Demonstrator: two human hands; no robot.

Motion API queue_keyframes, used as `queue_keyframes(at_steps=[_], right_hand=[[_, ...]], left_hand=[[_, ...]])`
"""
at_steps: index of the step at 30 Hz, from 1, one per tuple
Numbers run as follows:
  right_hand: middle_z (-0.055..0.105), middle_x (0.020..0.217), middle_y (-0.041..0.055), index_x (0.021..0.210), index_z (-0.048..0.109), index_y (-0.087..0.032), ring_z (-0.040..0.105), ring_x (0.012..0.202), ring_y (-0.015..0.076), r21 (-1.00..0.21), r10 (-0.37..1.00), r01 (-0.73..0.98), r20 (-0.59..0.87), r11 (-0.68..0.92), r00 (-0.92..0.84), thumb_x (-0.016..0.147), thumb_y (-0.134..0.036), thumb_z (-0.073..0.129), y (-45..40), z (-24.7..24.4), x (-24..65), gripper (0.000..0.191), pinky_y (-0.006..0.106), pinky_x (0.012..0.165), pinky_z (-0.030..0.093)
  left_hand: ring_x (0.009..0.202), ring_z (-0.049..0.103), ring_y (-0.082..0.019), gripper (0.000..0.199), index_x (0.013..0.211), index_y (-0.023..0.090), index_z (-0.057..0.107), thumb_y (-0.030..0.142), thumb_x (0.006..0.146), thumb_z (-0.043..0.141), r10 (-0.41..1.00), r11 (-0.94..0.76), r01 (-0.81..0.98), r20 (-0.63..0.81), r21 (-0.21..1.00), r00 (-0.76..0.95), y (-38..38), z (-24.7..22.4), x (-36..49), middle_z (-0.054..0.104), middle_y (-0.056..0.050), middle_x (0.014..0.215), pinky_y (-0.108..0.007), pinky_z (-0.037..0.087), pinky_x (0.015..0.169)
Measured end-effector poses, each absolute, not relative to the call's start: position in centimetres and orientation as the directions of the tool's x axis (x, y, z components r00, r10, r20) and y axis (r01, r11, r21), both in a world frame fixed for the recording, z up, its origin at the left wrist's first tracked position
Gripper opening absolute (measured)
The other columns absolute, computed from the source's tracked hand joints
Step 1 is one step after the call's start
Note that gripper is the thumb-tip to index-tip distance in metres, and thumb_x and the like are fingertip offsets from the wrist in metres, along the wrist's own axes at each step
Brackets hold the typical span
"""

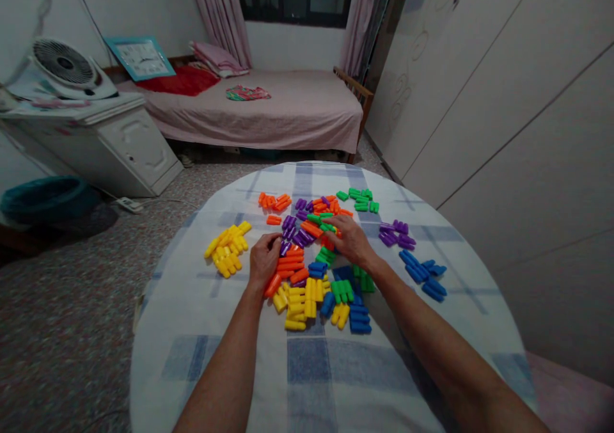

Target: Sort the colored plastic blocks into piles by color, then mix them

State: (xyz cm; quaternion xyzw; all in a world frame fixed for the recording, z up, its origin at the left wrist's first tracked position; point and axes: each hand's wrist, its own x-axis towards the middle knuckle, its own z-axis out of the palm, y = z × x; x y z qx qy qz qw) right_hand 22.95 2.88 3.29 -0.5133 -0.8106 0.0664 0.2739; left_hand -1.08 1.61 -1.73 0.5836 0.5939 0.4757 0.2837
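Note:
Small plastic pieces, shaped like short tubes joined side by side, lie in a mixed central pile. My left hand (265, 260) is at the pile's left edge with fingers curled together, next to purple pieces (289, 227) and orange pieces (290, 263). What its fingertips hold, if anything, is hidden. Over the pile's right side, my right hand (352, 238) reaches with thumb and fingers apart, around green pieces (328, 227) and near an orange piece (311, 229). Closer to me in the pile are yellow pieces (311, 297), green ones (342, 290) and blue ones (359, 320).
Separate groups ring the pile on the round table (215, 362): yellow (227, 249), orange (274, 201), green (361, 197), purple (397, 233) and blue (423, 274). Beyond stand a bed (297, 110), a white cabinet (132, 142) with a fan (64, 65), and a wardrobe (518, 132).

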Motion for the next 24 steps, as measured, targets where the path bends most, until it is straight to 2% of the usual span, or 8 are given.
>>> queue_keyframes(at_steps=[2,5,9,14,16,18,21,24], right_hand=[[0.062,0.12,0.0085,0.121,0.061,-0.019,0.054,0.112,0.0198,-0.379,0.832,0.744,0.318,0.55,-0.454,0.089,-0.018,0.052,2.6,3.7,19.9,0.034,0.034,0.098,0.042],[0.061,0.118,0.0088,0.12,0.061,-0.019,0.054,0.109,0.0195,-0.296,0.819,0.763,0.206,0.574,-0.536,0.089,-0.015,0.049,2.5,4.0,17.0,0.033,0.032,0.093,0.043],[0.059,0.113,0.0085,0.115,0.063,-0.022,0.056,0.102,0.0199,-0.18,0.856,0.837,0.098,0.518,-0.508,0.092,-0.019,0.045,2.6,4.2,16.0,0.028,0.031,0.084,0.045],[0.053,0.117,0.0093,0.117,0.058,-0.021,0.059,0.094,0.019,-0.157,0.908,0.895,0.016,0.417,-0.419,0.088,-0.02,0.052,2.0,4.5,15.9,0.03,0.029,0.077,0.046],[0.052,0.119,0.0098,0.117,0.057,-0.02,0.059,0.092,0.0193,-0.185,0.912,0.895,0.028,0.406,-0.409,0.085,-0.024,0.056,1.7,4.4,16.2,0.032,0.028,0.074,0.047],[0.055,0.117,0.0092,0.117,0.057,-0.02,0.059,0.094,0.0195,-0.252,0.911,0.876,0.1,0.411,-0.399,0.085,-0.026,0.057,1.4,4.0,17.1,0.032,0.028,0.075,0.046],[0.062,0.104,0.0073,0.113,0.06,-0.019,0.059,0.094,0.0185,-0.393,0.914,0.833,0.277,0.389,-0.297,0.088,-0.02,0.05,1.4,3.5,19.7,0.027,0.029,0.079,0.046],[0.065,0.096,0.0068,0.107,0.064,-0.017,0.059,0.089,0.0177,-0.486,0.915,0.796,0.353,0.36,-0.197,0.086,-0.015,0.047,1.4,3.5,22.4,0.026,0.03,0.081,0.046]], left_hand=[[0.087,0.064,-0.018,0.029,0.097,0.018,0.07,0.033,0.082,0.051,0.964,-0.136,0.425,0.218,0.895,-0.151,1.6,-1.7,-1.1,0.071,-0.005,0.095,-0.031,0.049,0.083],[0.089,0.064,-0.018,0.029,0.097,0.018,0.07,0.034,0.083,0.051,0.966,-0.135,0.423,0.214,0.896,-0.145,1.7,-1.7,-1.2,0.071,-0.006,0.096,-0.031,0.049,0.085],[0.091,0.063,-0.02,0.031,0.098,0.017,0.07,0.036,0.082,0.051,0.969,-0.113,0.426,0.194,0.898,-0.151,1.7,-1.7,-1.3,0.07,-0.006,0.097,-0.032,0.048,0.085],[0.09,0.063,-0.02,0.031,0.097,0.017,0.07,0.037,0.082,0.051,0.97,-0.107,0.413,0.186,0.904,-0.156,1.7,-1.6,-1.3,0.07,-0.006,0.096,-0.033,0.048,0.086],[0.09,0.064,-0.02,0.031,0.097,0.018,0.07,0.037,0.082,0.051,0.969,-0.111,0.415,0.19,0.903,-0.155,1.7,-1.7,-1.3,0.071,-0.006,0.096,-0.033,0.048,0.085],[0.09,0.064,-0.02,0.031,0.097,0.018,0.07,0.037,0.082,0.051,0.968,-0.113,0.419,0.196,0.901,-0.159,1.7,-1.6,-1.2,0.071,-0.006,0.096,-0.033,0.049,0.085],[0.091,0.064,-0.02,0.03,0.096,0.018,0.07,0.036,0.082,0.051,0.967,-0.111,0.43,0.197,0.896,-0.162,1.7,-1.6,-1.2,0.071,-0.006,0.096,-0.033,0.049,0.086],[0.091,0.064,-0.019,0.03,0.096,0.019,0.07,0.036,0.082,0.051,0.965,-0.114,0.438,0.204,0.892,-0.165,1.6,-1.6,-1.1,0.071,-0.006,0.096,-0.032,0.049,0.085]])
